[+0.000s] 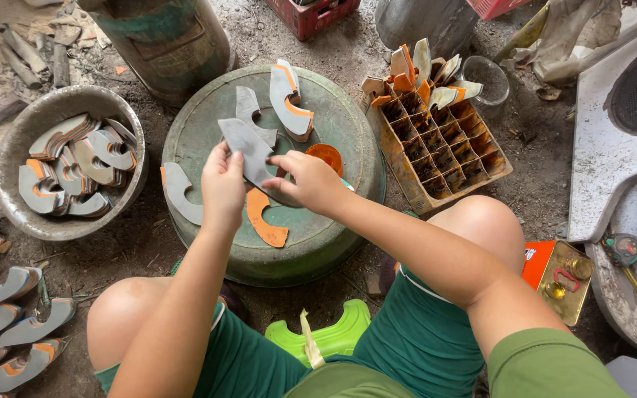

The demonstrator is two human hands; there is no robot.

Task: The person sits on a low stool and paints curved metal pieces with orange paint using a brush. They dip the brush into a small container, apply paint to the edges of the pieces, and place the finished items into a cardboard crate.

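Observation:
My left hand and my right hand both grip a grey curved sole-shaped piece above an upturned green basin. Loose pieces lie on the basin: an orange curved piece under my hands, a grey one at the left edge, a grey one behind, and a stack of grey-and-orange pieces at the back. A small orange lid sits just right of my right hand.
A round metal bowl at left holds several grey-and-orange pieces. More pieces line the ground at lower left. An orange divided crate with pieces stands right. A green stool is between my knees. A tin lies at right.

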